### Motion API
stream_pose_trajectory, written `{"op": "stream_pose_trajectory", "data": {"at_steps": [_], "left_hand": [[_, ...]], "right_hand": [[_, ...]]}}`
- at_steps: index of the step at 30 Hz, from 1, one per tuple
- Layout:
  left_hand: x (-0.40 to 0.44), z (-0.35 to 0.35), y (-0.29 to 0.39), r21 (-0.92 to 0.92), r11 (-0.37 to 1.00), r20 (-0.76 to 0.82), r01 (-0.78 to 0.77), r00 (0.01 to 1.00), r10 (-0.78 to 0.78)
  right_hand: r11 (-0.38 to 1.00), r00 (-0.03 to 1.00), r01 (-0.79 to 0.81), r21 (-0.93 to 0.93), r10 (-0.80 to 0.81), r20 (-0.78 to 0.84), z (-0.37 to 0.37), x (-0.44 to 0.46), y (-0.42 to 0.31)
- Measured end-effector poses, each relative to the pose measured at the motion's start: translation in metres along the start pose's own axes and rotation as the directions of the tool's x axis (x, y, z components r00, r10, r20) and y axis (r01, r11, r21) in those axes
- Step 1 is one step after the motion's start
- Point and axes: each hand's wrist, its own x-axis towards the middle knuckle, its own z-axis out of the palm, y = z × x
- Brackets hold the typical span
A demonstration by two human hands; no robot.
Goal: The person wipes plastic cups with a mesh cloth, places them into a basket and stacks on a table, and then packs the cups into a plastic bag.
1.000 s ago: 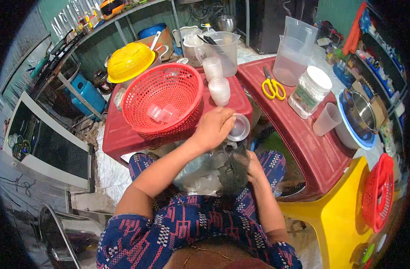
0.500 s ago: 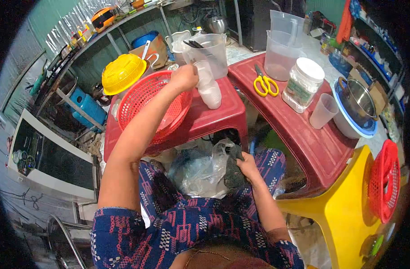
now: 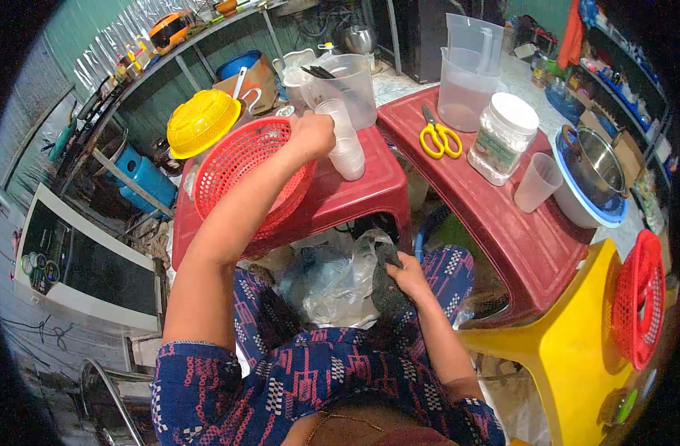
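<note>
My left hand (image 3: pixel 314 136) reaches over the red basket (image 3: pixel 243 156), its fingers curled against the side of a stack of clear plastic cups (image 3: pixel 347 157). The stack stands on the left red plastic stool (image 3: pixel 347 189), and my fingertips are partly hidden. My right hand (image 3: pixel 405 276) is low between my knees, closed around a dark grey cloth-like piece (image 3: pixel 389 291). Beside it a crumpled clear plastic bag (image 3: pixel 329 290) spreads over my lap area.
A yellow basket (image 3: pixel 204 119) and a clear plastic tub (image 3: pixel 358 85) stand behind. The right red table (image 3: pixel 518 245) bears yellow-handled scissors (image 3: pixel 440 141), a white-lidded jar (image 3: pixel 503 137), a measuring jug (image 3: pixel 466 89) and a plastic cup (image 3: pixel 538 183). A yellow stool (image 3: pixel 570 342) holds a red basket (image 3: pixel 639 305).
My left hand has shifted slightly right and down beside the cups. The cup stack now looks straighter and more nested. My right hand stays on the dark piece.
</note>
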Motion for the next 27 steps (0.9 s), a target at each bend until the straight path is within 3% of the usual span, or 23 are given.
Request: {"op": "stream_pose_trajectory", "data": {"at_steps": [1, 3, 6, 9, 12, 13, 14, 15, 16, 17, 18, 20, 22, 23, 25, 27], "left_hand": [[-0.004, 0.000, 0.003, 0.082, 0.996, -0.023, -0.035, 0.999, 0.037], [-0.009, -0.001, 0.008, 0.165, 0.984, -0.042, -0.068, 0.996, 0.076], [-0.010, -0.001, 0.012, 0.187, 0.979, 0.016, -0.085, 0.996, 0.084], [-0.007, -0.001, 0.006, 0.167, 0.984, 0.025, -0.070, 0.997, 0.066], [-0.013, -0.016, -0.012, 0.037, 0.999, -0.018, -0.037, 0.999, 0.038], [-0.015, -0.021, -0.023, -0.055, 0.995, -0.156, -0.083, 0.985, 0.073], [-0.015, -0.027, -0.034, -0.138, 0.980, -0.295, -0.143, 0.951, 0.097], [-0.018, -0.043, -0.047, -0.171, 0.967, -0.137, -0.187, 0.977, 0.165], [-0.024, -0.044, -0.063, -0.168, 0.970, -0.131, -0.178, 0.979, 0.157], [-0.029, -0.044, -0.077, -0.271, 0.949, 0.042, -0.161, 0.983, 0.179], [-0.034, -0.045, -0.091, -0.368, 0.921, 0.209, -0.125, 0.954, 0.213], [-0.048, -0.032, -0.116, -0.346, 0.912, 0.412, -0.222, 0.837, 0.360], [-0.072, -0.027, -0.124, -0.448, 0.877, 0.522, -0.172, 0.747, 0.413], [-0.082, -0.027, -0.123, -0.448, 0.877, 0.521, -0.172, 0.747, 0.413], [-0.097, -0.034, -0.119, -0.453, 0.891, 0.660, 0.037, 0.686, 0.307], [-0.100, -0.009, -0.147, -0.536, 0.842, 0.617, 0.061, 0.709, 0.341]], "right_hand": [[1.000, 1.000, 0.000, 0.000, 0.000, 0.001, -0.001, 0.003, 0.004], [0.969, 0.987, 0.154, -0.194, -0.161, -0.023, -0.004, 0.011, 0.018], [0.948, 0.964, 0.264, -0.178, -0.265, 0.017, -0.003, 0.014, 0.025], [0.988, 0.992, 0.125, -0.090, -0.126, -0.004, -0.003, 0.009, 0.014], [0.979, 0.983, 0.184, -0.088, -0.185, -0.002, -0.006, 0.015, 0.028], [0.999, 1.000, 0.029, -0.017, -0.029, 0.005, -0.005, 0.003, 0.006], [0.989, 0.989, 0.145, 0.005, -0.145, -0.001, -0.006, 0.008, 0.020], [0.996, 0.996, 0.090, 0.013, -0.090, 0.010, -0.005, 0.005, 0.013], [0.999, 0.999, 0.037, 0.021, -0.037, 0.017, -0.005, 0.001, 0.007], [0.999, 0.999, 0.035, 0.023, -0.036, 0.025, -0.005, 0.004, 0.011], [0.996, 0.995, 0.092, -0.003, -0.092, 0.031, -0.006, 0.008, 0.019], [0.988, 0.988, 0.151, -0.028, -0.150, 0.041, -0.005, 0.011, 0.023], [0.987, 0.992, 0.113, -0.114, -0.107, 0.063, -0.004, 0.010, 0.018], [0.987, 0.992, 0.114, -0.115, -0.107, 0.063, -0.003, 0.008, 0.013], [0.997, 0.996, 0.035, -0.070, -0.030, 0.080, 0.002, 0.001, -0.004], [0.996, 0.995, 0.063, -0.067, -0.057, 0.084, 0.003, 0.004, 0.004]]}}
